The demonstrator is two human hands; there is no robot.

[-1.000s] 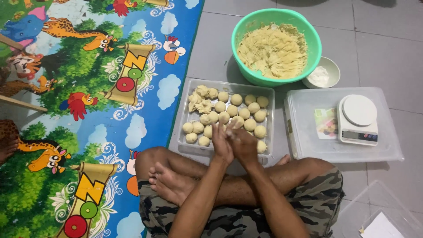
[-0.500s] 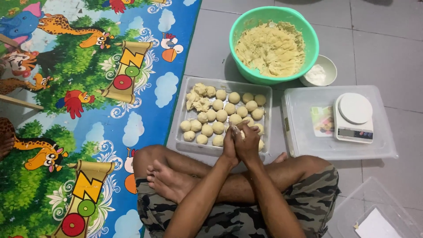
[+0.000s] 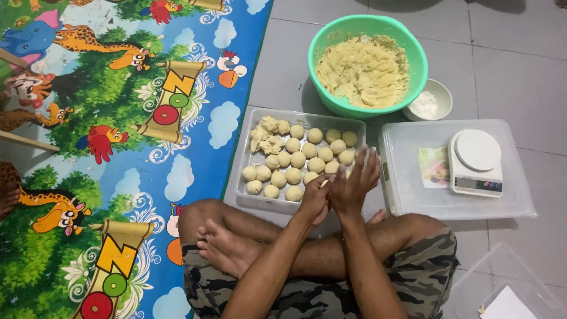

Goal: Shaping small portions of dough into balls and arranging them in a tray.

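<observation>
Two hands, the left hand (image 3: pixel 314 199) and right hand (image 3: pixel 355 182), press palm to palm over the near edge of the clear tray (image 3: pixel 243 177); whether dough sits between them cannot be told. Rows of dough balls (image 3: pixel 298 159) fill that tray, below the green bowl (image 3: pixel 331 35)

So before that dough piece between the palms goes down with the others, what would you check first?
1. Piece held between left hand and right hand: cannot tell, the palms hide it.
2. Free space in the tray: ok, its near right part shows bare floor beside the rows of dough balls.
3. Unshaped lumps at the tray's far left corner: not ok, rough and ragged.
4. Dough supply in the green bowl: ok, plenty left.
5. Scale on the clear lid: ok, its platform is bare.
</observation>
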